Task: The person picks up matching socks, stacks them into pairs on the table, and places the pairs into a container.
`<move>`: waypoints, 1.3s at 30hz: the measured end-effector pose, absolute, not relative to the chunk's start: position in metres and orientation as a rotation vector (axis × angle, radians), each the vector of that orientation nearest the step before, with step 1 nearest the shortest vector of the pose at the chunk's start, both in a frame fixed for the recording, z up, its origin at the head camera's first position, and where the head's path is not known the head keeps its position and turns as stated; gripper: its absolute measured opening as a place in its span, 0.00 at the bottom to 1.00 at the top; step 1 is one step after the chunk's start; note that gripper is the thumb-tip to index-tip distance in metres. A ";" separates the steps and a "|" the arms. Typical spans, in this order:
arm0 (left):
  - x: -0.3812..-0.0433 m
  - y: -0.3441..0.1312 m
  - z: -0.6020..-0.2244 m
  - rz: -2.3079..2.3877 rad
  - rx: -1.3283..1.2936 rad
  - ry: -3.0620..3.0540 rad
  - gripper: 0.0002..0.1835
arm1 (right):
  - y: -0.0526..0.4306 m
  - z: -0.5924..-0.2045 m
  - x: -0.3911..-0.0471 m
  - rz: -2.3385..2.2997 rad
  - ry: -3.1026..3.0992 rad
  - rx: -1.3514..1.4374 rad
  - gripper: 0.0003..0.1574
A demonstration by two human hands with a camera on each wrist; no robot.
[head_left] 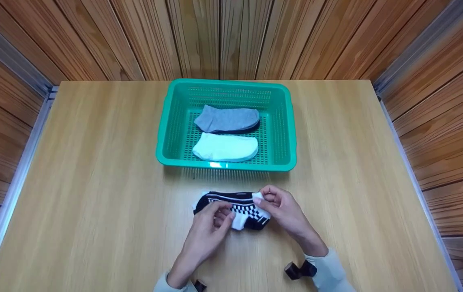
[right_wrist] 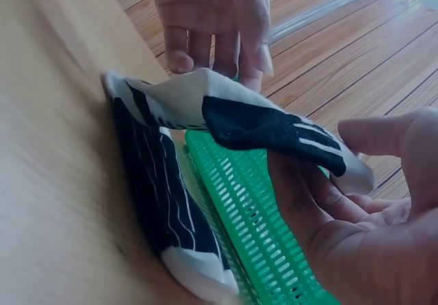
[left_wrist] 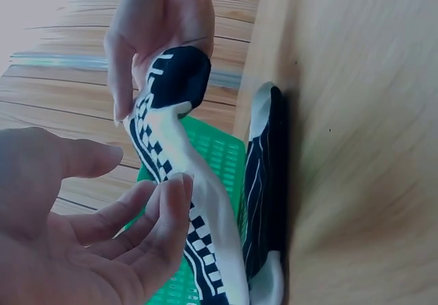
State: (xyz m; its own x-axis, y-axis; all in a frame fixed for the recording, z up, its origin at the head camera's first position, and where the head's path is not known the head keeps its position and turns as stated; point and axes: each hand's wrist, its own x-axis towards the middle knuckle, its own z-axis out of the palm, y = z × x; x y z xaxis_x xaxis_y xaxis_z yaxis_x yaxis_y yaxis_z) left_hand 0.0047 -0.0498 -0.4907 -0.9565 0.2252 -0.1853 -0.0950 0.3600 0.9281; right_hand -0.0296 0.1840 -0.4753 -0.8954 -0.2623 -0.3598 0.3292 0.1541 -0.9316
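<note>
A black-and-white checkered sock (head_left: 244, 210) is raised toward the wrist cameras. My right hand (head_left: 286, 209) holds one end of it, thumb on one side and fingers beneath, as the right wrist view shows this sock (right_wrist: 253, 124) draped toward the table. Beside the sock's middle is my left hand (left_wrist: 102, 216), with its thumb apart from the fingers and its fingertips overlapping the fabric in the left wrist view. A second sock (right_wrist: 161, 175), black with white lines and white ends, lies on the table below the raised one.
Behind the hands stands a green plastic basket (head_left: 225, 167) with a folded grey sock pair (head_left: 227, 119) and a white pair (head_left: 225, 147) inside. Everything rests on a light wooden table (head_left: 93, 182), with wood-panelled walls (head_left: 199, 40) around it.
</note>
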 end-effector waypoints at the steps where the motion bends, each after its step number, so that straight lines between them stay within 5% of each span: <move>1: 0.004 -0.050 -0.491 1.635 0.110 2.335 0.17 | 0.183 -0.475 -0.029 -1.793 1.994 0.076 0.11; 22: -0.004 -0.050 -0.507 1.686 -0.077 2.046 0.43 | 0.158 -0.486 -0.027 -1.746 1.897 -0.057 0.23; 31: -0.005 -0.056 -0.494 1.886 -0.002 1.851 0.27 | 0.161 -0.486 -0.026 -1.858 2.015 -0.100 0.21; 39: -0.008 -0.068 -0.483 1.974 0.007 1.762 0.26 | 0.165 -0.492 -0.028 -1.777 1.899 -0.179 0.27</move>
